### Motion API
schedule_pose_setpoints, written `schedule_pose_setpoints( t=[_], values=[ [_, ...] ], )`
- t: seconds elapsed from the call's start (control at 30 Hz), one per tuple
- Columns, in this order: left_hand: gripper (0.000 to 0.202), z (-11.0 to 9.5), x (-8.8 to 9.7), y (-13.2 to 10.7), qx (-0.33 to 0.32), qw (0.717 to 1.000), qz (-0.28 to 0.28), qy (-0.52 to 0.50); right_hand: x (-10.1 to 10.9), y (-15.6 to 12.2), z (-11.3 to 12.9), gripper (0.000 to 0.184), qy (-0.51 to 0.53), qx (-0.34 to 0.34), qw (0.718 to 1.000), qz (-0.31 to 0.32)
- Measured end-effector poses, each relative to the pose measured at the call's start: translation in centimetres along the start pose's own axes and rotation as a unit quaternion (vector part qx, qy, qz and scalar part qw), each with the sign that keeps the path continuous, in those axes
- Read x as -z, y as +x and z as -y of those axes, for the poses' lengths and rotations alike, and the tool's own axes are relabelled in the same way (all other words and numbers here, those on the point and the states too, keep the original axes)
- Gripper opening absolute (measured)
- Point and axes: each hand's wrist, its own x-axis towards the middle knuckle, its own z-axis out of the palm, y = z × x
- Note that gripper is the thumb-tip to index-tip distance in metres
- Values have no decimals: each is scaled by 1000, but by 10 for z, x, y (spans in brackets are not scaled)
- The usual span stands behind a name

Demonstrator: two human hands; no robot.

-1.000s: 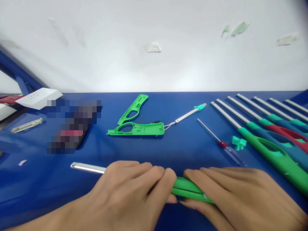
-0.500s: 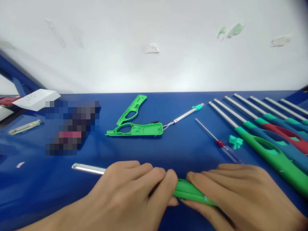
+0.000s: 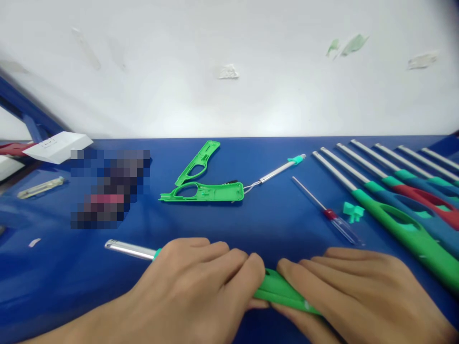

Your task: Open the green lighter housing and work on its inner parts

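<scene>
Both my hands are closed around one green gas lighter [image 3: 283, 292], whose metal tube points to the left. My left hand [image 3: 201, 286] wraps the front of its body, just behind the teal collar. My right hand [image 3: 362, 291] grips the rear end of the handle. Between the hands a short stretch of green casing shows; the rest of the body is hidden under my fingers. Beyond my hands lie two open green casing halves [image 3: 224, 192] and a loose metal tube [image 3: 278, 171] with thin wires and a teal tip.
On the right, several whole lighters [image 3: 401, 229] in green, blue and red lie side by side. A screwdriver [image 3: 340, 224] and a teal plastic piece [image 3: 353, 211] lie beside them. At left are a blurred-out dark item [image 3: 114, 191], a clear narrow part [image 3: 41, 187] and a white box [image 3: 59, 147].
The held lighter has turned slightly between my hands, and its teal collar now shows beside my left hand. The things on the table appear shifted slightly right with the camera.
</scene>
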Motion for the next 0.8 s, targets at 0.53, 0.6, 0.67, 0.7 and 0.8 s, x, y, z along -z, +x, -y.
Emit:
schedule_pose_setpoints(
  t=[0.53,0.6,0.67,0.7,0.8],
  values=[
    [38,22,6,6,-11,999,-18,-40,1,15,-28,35,36,31,996,70],
    [42,20,6,6,-17,999,-28,-33,4,11,-30,35,41,32,996,70],
    [37,21,6,5,-19,999,-30,-36,7,6,-31,32,45,31,996,70],
    [32,22,6,4,-15,999,-26,-35,8,4,-32,28,47,31,996,70],
    [19,24,5,1,4,1000,-12,-22,10,1,-34,11,50,31,996,70]
  ],
)
